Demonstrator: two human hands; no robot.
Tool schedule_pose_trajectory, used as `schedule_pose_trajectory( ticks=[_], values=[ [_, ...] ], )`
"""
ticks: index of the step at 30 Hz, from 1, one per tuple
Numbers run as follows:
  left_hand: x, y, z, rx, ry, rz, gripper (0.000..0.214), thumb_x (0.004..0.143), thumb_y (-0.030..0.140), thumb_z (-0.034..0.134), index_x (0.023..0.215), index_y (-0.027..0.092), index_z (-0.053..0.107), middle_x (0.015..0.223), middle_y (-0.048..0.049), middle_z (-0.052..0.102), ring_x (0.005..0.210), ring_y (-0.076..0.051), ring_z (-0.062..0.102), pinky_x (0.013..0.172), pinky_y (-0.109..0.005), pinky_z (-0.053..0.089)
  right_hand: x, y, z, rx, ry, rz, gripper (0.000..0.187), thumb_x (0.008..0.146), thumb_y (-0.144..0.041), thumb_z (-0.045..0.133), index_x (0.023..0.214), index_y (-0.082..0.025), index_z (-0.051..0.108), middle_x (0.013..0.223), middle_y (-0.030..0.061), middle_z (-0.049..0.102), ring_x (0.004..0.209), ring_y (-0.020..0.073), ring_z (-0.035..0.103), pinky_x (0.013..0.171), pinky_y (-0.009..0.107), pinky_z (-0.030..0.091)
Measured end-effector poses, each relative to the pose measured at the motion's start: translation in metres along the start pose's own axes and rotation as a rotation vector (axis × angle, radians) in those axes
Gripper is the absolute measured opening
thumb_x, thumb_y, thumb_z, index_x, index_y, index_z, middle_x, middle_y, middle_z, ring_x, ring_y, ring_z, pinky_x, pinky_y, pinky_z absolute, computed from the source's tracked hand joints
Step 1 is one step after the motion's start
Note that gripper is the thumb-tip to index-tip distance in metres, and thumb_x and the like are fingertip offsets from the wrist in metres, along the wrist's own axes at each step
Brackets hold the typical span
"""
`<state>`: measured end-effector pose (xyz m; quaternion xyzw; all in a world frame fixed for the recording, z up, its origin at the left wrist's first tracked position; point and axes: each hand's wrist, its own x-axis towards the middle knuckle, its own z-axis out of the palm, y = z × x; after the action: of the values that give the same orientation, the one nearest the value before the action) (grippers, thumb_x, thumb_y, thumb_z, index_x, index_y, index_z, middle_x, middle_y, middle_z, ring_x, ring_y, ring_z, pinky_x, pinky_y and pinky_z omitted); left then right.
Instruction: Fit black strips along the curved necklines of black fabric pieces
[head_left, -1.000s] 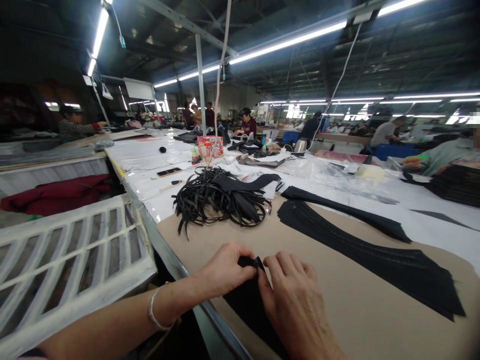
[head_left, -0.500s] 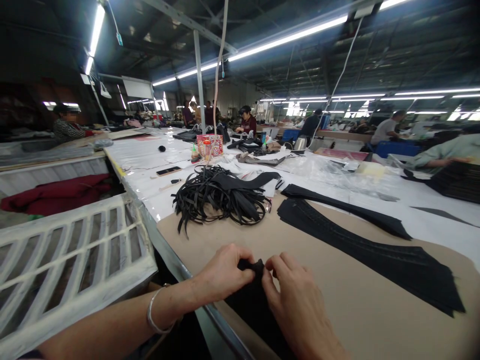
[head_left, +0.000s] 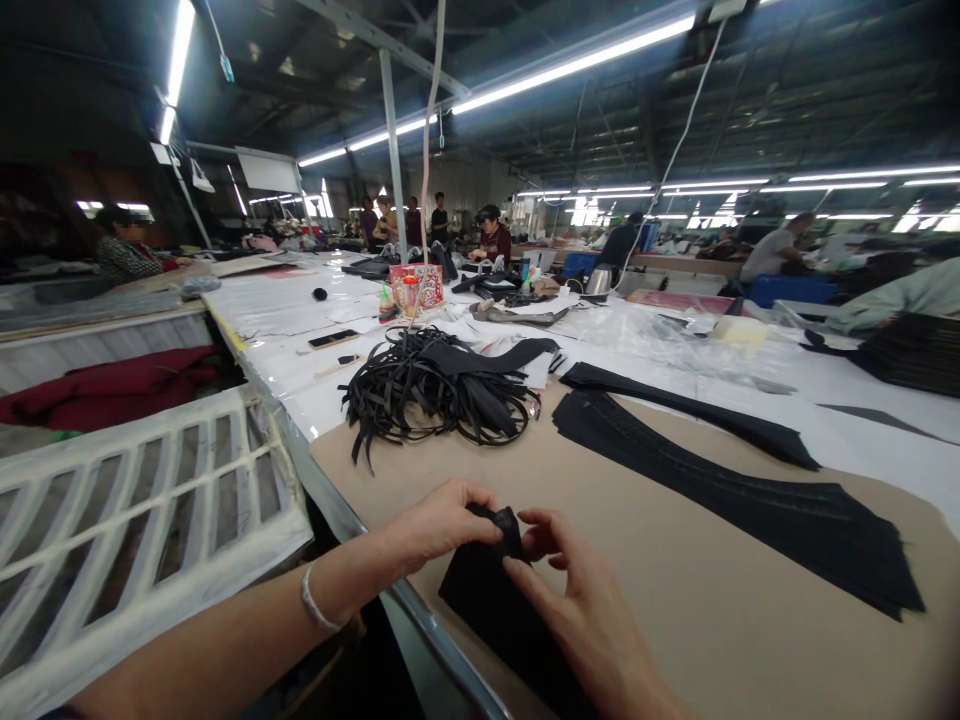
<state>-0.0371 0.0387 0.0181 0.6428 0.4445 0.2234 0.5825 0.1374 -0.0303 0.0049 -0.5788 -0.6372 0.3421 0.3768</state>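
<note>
A black fabric piece [head_left: 495, 610] lies slantwise at the table's near edge, its far end raised and folded over between my hands. My left hand [head_left: 446, 522] pinches that raised end between thumb and fingers from the left. On the other side my right hand [head_left: 581, 600] has its thumb laid on the piece and its bent fingers at the folded edge, closed about it. The lower part of the fabric runs out of view beneath my right wrist.
Brown paper [head_left: 675, 600] covers the near table. Beyond my hands lies a heap of black strips [head_left: 442, 390]; stacked black cut pieces [head_left: 735, 490] lie to the right. A white slatted frame [head_left: 150, 520] stands left of the metal table edge [head_left: 442, 650]. Several people work further off.
My right hand's fingers have opened a little and shifted along the edge. The fabric's end now shows a fold, and more of its left side is visible. The view has shifted slightly.
</note>
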Motion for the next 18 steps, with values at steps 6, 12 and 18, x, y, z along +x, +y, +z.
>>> schedule_pose_trajectory(
  ticks=[6,12,18],
  values=[
    [0.041,-0.035,-0.003,0.094,-0.026,-0.032,0.023,0.059,0.024,0.063,0.079,0.012,0.064,0.063,0.0033,0.055,0.059,-0.012,0.047,0.056,-0.022,0.034,0.008,0.034,0.027,-0.272,0.026,0.089,0.035,0.077,-0.021,0.052,0.112,-0.021,0.052,0.093,0.0036,0.063,0.087,0.0215,0.059,0.078,0.033,0.043],
    [0.071,-0.065,-0.01,0.282,0.059,0.067,0.036,0.055,0.014,0.069,0.09,0.015,0.061,0.072,0.0038,0.055,0.063,-0.011,0.048,0.055,-0.02,0.034,0.016,0.048,0.04,-0.495,0.037,0.069,0.027,0.08,-0.011,0.047,0.105,-0.018,0.057,0.1,0.0081,0.062,0.098,0.0247,0.056,0.083,0.034,0.041],
    [0.076,-0.061,-0.021,0.361,0.074,0.172,0.047,0.057,0.007,0.069,0.101,0.015,0.057,0.082,0.0027,0.055,0.066,-0.01,0.049,0.058,-0.02,0.041,0.02,0.048,0.041,-0.619,0.024,0.054,0.024,0.086,-0.013,0.044,0.104,-0.018,0.059,0.101,0.009,0.059,0.097,0.025,0.054,0.085,0.036,0.04]
  ],
)
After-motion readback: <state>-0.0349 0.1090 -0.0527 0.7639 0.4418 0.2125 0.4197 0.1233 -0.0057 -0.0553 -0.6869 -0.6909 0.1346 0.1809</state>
